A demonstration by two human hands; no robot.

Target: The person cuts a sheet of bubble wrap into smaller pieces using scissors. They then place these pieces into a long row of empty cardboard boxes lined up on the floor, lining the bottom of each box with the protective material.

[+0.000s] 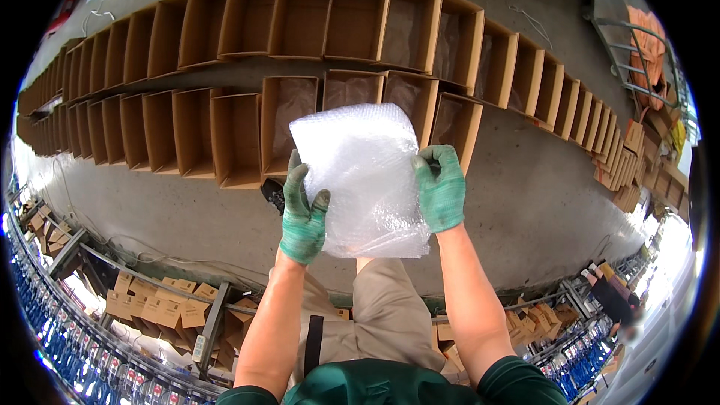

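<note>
Bubble wrap (364, 176): a clear, crinkled sheet, held up in mid-air above two rows of open cardboard boxes (300, 15) on a concrete floor (525, 180)
Left hand (302, 214): green-gloved, fingers upright, pinching the sheet's left edge
Right hand (440, 187): green-gloved, curled over the sheet's right edge, gripping it
Hard to see: the sheet's lower edge bunches together; box contents indistinct behind glare

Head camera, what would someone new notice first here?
The bubble wrap sheet at the centre, held up by its side edges in the green-gloved left hand and right hand. Behind it, two long curved rows of open cardboard boxes stand on the concrete floor, several lined with plastic.
</note>
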